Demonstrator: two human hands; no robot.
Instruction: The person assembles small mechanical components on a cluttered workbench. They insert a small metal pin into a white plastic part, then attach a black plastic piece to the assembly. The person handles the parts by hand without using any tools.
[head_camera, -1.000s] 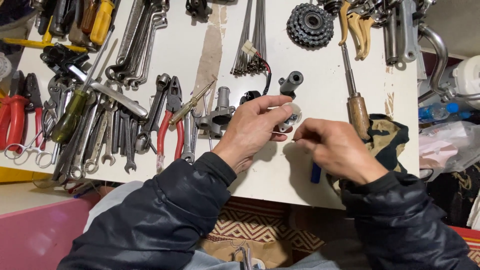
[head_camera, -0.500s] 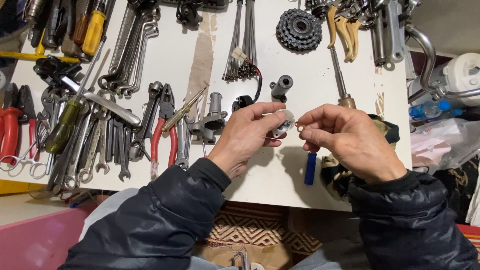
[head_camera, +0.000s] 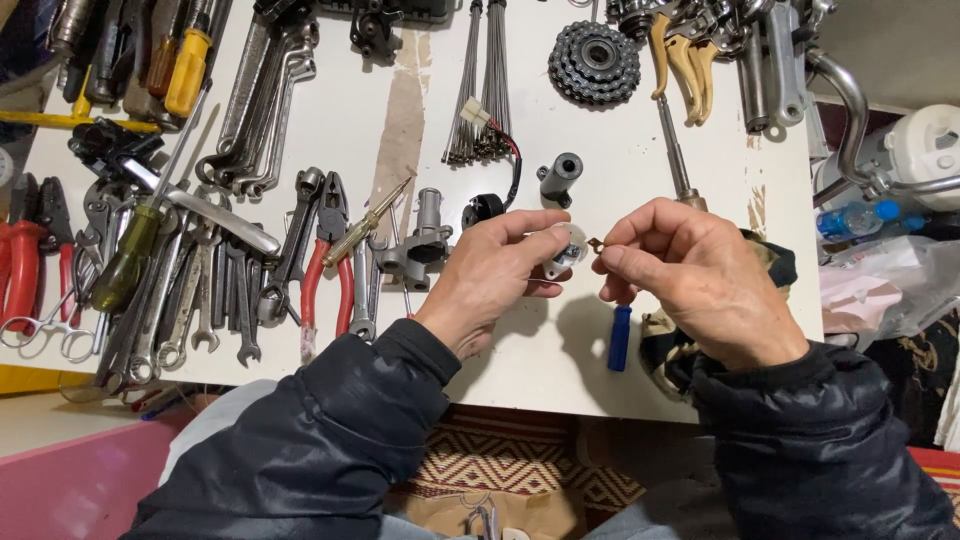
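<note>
Small white-and-metal part (head_camera: 562, 252) is sitting mid-table, just above the white tabletop (head_camera: 520, 370), pinched in the left hand (head_camera: 495, 275); fingers curled nearly closed around it. Right hand (head_camera: 700, 275) is hovering just right of it, thumb and forefinger closed tight on a tiny dark metal bit (head_camera: 596, 243), tip nearly touching the part. Can't tell what the bit is, too small.

Open room: bare white patch is lying under and near the hands, running to the near table edge. Blue handle (head_camera: 620, 338) is lying on it below the right hand, dark rag (head_camera: 665, 345) just right of that. Right edge is sitting close behind the right wrist.

Left side is packed: wrenches (head_camera: 215, 300), red-handled pliers (head_camera: 325, 255), green screwdriver (head_camera: 135, 255). Far side: bundle of spokes (head_camera: 480, 85), gear cluster (head_camera: 594, 62), black cylinder (head_camera: 560, 178), grey metal fitting (head_camera: 420, 245) just left of the left hand.

Off the right edge: clear bottle with blue cap (head_camera: 850, 217), crumpled plastic bag (head_camera: 885, 285).
</note>
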